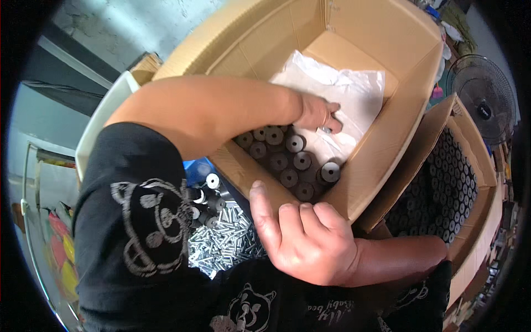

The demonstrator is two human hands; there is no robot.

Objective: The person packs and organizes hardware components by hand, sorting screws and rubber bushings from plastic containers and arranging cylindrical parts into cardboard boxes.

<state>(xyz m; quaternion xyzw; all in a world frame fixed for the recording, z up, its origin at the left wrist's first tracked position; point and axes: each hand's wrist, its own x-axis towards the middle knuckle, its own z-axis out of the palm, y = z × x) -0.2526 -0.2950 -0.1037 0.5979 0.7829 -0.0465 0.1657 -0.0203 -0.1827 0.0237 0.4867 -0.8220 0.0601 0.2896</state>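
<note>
My left hand reaches into a large cardboard box, its fingers apart against a white paper sheet spread inside. A small shiny spot shows by its fingertips; I cannot make out what it is. Below the sheet, several dark cylinders with round metal ends and a centre hole stand at the box's near side. My right hand is over the near wall of this box, thumb stretched out and the other fingers curled under. What those fingers hold, if anything, is hidden.
A heap of silver metal pins lies below my left arm, with black and white cylinders beside it. Another cardboard box at the right holds rows of dark cylinders. A black fan stands behind it.
</note>
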